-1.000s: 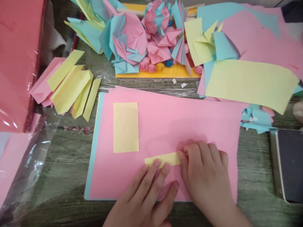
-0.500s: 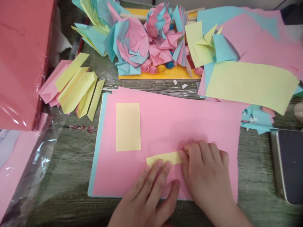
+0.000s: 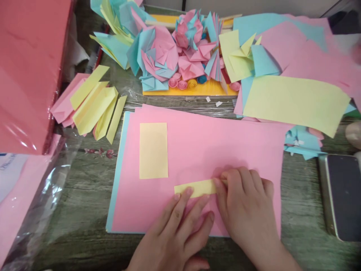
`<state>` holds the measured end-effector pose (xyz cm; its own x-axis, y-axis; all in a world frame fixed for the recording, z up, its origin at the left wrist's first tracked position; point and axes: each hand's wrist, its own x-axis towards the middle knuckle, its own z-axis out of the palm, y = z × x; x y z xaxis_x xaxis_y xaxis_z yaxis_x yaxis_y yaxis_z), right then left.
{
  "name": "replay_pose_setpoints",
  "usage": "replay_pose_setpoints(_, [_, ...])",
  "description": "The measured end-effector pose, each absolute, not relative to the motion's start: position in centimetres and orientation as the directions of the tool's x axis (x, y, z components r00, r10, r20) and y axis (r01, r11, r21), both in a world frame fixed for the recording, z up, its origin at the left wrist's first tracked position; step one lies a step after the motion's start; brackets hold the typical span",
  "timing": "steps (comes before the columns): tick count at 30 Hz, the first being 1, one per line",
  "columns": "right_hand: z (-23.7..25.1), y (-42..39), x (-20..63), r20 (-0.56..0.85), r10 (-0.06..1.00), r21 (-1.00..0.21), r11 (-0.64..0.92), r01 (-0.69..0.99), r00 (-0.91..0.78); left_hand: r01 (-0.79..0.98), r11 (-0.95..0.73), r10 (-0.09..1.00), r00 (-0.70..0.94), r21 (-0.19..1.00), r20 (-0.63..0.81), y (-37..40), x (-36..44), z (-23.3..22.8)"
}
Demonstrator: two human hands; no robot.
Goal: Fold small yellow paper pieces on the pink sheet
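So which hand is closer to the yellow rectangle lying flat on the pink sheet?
Left. The left hand lies just below-right of the yellow rectangle; the right hand is farther right.

We look down on a grey, weathered-wood tabletop [image 3: 84, 203], its grain running across the frame, with a small printed flower motif [image 3: 98, 152] at left of centre. Along the top edge of the frame we see a strip of pale wall [image 3: 254, 5]. The light is soft and even, with faint shadows.
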<state>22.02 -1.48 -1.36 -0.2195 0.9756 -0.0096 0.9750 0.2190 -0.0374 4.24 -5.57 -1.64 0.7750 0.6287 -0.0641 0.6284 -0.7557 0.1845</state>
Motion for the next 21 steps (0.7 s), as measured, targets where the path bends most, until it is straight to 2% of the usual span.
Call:
replay_pose_setpoints(13, [-0.2,-1.5,23.1,-0.084,0.984,-0.126,0.144,0.981,-0.156,0.633,-0.741,0.64,0.767,0.227,-0.051,-4.9,4.2,-1.7])
replay_pose_setpoints(21, [-0.6,-1.8,22.6,-0.057,0.991,-0.071,0.117,0.991,-0.121,0.634,-0.743,0.647,0.762,0.215,-0.009,-5.1,4.1,-2.2])
